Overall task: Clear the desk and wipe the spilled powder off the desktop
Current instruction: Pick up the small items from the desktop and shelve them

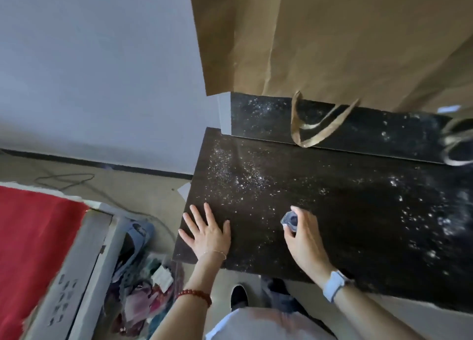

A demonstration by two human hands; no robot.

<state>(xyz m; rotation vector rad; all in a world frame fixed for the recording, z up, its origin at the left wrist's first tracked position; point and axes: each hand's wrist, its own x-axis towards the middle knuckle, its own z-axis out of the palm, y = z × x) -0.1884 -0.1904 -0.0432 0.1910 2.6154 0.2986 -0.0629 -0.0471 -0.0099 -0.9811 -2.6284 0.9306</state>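
Observation:
A dark desktop [345,211] is speckled with white spilled powder [240,175], thick at the left middle and again at the right. My left hand [207,233] lies flat with spread fingers on the desk's near left corner. My right hand [303,234] grips a small dark, shiny object [289,219], blurred and hard to identify, just above the desk surface. A large brown paper bag [332,37] stands on the raised back shelf [358,132], its handles [309,124] hanging down over the shelf front.
Left of the desk, on the floor, lie a pile of clothes and bags [143,283], a grey box [84,275] and a red surface [30,250]. A cable [66,179] runs along the floor by the wall. A second bag handle [458,145] shows at the right edge.

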